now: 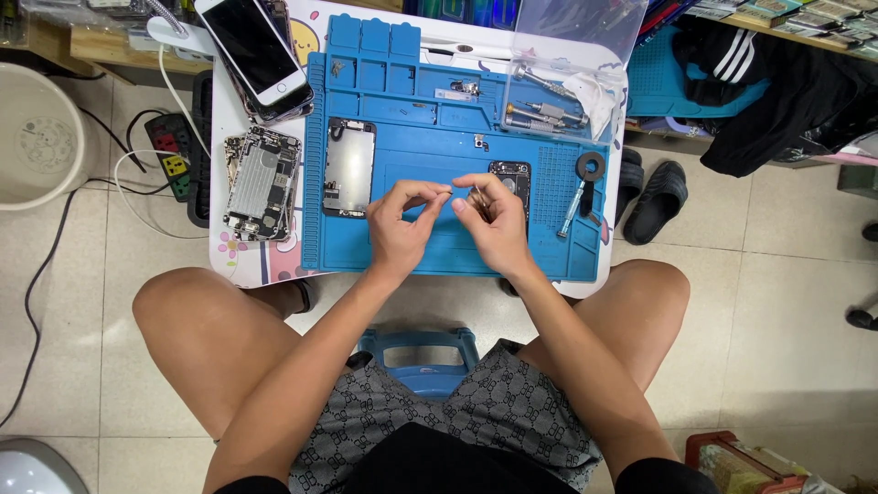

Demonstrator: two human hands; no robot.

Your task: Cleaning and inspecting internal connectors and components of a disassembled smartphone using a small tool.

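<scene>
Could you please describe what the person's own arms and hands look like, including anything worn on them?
Both arms are bare from wrist to above the elbow, ending in short black sleeves at the picture's lower edge. The left hand and right hand wear no gloves; no watch, ring or bracelet shows. Fingernails look short.

The person wears grey shorts [476, 412] with a small repeating dark pattern and a black top [430, 462]. Forearms, hands and knees are bare; no sleeves, rings or watch show.
</scene>
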